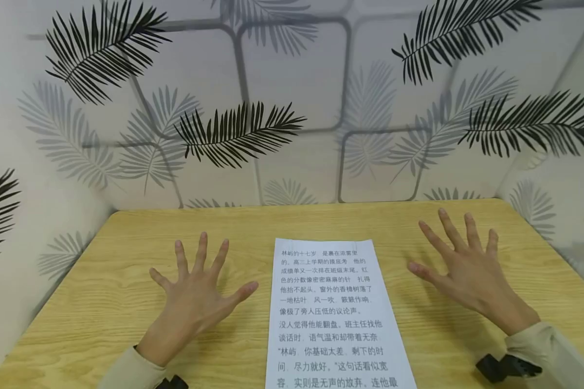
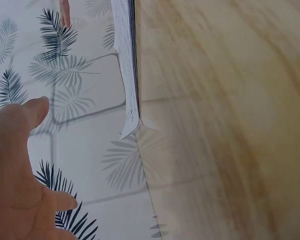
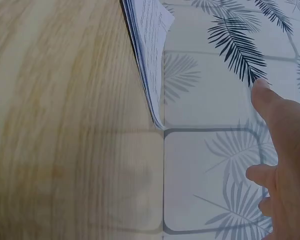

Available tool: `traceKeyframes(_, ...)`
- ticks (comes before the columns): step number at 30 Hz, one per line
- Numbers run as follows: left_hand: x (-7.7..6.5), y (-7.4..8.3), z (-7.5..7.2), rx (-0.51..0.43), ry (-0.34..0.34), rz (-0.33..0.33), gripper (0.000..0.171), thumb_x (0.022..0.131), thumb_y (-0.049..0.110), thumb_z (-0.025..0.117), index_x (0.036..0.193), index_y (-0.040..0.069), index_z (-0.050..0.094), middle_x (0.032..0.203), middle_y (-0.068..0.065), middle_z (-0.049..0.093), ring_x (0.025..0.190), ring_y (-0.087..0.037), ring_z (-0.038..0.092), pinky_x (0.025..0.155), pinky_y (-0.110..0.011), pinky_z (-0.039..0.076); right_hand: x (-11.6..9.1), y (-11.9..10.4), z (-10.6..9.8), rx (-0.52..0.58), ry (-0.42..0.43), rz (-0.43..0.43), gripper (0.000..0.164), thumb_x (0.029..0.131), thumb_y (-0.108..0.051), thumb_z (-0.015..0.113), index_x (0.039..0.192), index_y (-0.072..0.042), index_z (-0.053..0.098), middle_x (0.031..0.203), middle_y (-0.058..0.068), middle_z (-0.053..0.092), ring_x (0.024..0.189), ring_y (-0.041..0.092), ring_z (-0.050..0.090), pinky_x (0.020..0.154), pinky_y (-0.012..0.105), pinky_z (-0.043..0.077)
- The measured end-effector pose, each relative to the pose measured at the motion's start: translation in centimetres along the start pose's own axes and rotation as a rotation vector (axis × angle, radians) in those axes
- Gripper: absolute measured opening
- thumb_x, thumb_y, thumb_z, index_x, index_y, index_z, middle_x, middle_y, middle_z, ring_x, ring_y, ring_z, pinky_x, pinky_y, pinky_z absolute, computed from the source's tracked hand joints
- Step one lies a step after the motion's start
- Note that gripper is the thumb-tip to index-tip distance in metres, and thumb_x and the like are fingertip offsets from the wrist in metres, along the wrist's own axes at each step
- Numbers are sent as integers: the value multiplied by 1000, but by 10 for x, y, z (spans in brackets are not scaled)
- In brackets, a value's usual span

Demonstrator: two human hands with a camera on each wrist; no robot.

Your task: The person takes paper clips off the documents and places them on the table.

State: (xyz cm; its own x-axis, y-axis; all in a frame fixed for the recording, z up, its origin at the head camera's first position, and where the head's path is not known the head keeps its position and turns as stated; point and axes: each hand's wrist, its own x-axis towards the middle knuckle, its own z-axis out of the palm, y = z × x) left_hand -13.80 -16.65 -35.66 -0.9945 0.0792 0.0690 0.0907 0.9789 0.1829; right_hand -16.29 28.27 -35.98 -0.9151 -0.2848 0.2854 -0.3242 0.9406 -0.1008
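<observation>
A white printed sheet with lines of Chinese text lies on the wooden table, running off the bottom of the head view. In both wrist views it appears edge-on as a thin stack of paper with a slightly curled end. To the left of the paper is my left hand, its fingers spread and holding nothing. My right hand is on the other side, also with fingers spread and nothing in it. Neither hand touches the paper. Shadows under the hands fall on the tabletop.
The light wooden table has rounded far corners and meets a pale wall printed with dark and grey palm leaves. Black straps with small devices sit at both wrists, over beige sleeves.
</observation>
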Motion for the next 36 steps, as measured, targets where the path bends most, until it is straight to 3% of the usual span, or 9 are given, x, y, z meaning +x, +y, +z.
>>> traceKeyframes(5,1,0,2,7,6,14,96,83,83,31,156,21,18,160,-17,0,139,-54,-8,88,-86,-2,0,-2,2,77,-37,-20,75,94,-54,51,155,-21,23,161,16,1,141,53,-6,97,81,-1)
traceKeyframes(8,2,2,3,-53,1,45,91,90,75,31,155,12,20,159,-22,4,139,-56,0,93,-83,14,2,-8,0,251,-98,-21,67,99,-45,49,153,-14,27,159,23,10,139,56,6,98,80,8)
traceKeyframes(13,2,6,6,-372,-109,147,81,99,55,41,151,-4,21,156,-30,8,138,-55,11,104,-68,24,3,-20,-4,745,-292,28,56,104,-29,44,149,0,29,150,30,29,130,54,35,95,65,39)
traceKeyframes(18,1,16,12,-732,-247,164,73,101,43,47,151,-4,21,155,-29,16,139,-49,21,108,-63,24,5,-26,-1,1081,-450,135,58,103,-26,46,147,6,25,148,33,29,128,49,41,92,50,50)
traceKeyframes(22,3,20,14,-1000,-371,45,75,100,41,50,154,2,13,155,-26,19,135,-49,31,106,-63,29,4,-28,2,1247,-541,190,62,103,-25,46,149,6,18,149,35,22,130,48,38,95,47,49)
traceKeyframes(25,6,20,13,-1243,-440,-79,79,100,36,52,154,2,4,155,-27,18,136,-48,30,107,-58,31,5,-27,3,1319,-581,196,62,104,-26,44,149,5,15,150,36,17,132,46,37,96,47,48)
traceKeyframes(29,9,19,9,-1563,-527,-183,74,102,26,47,151,-5,1,152,-36,10,138,-51,20,109,-55,30,6,-23,6,1422,-614,202,60,105,-24,42,150,4,13,148,36,17,129,37,45,97,50,47)
traceKeyframes(32,10,19,8,-1657,-591,-206,69,104,24,41,150,-8,1,150,-41,4,138,-54,16,110,-56,27,6,-19,9,1517,-647,219,58,106,-22,40,150,4,11,147,38,16,125,33,51,97,53,45)
traceKeyframes(36,10,19,9,-1671,-620,-206,65,105,23,36,150,-9,2,149,-42,3,136,-56,18,110,-56,26,5,-15,13,1584,-675,235,58,106,-21,39,150,3,10,148,39,13,123,33,52,97,56,44)
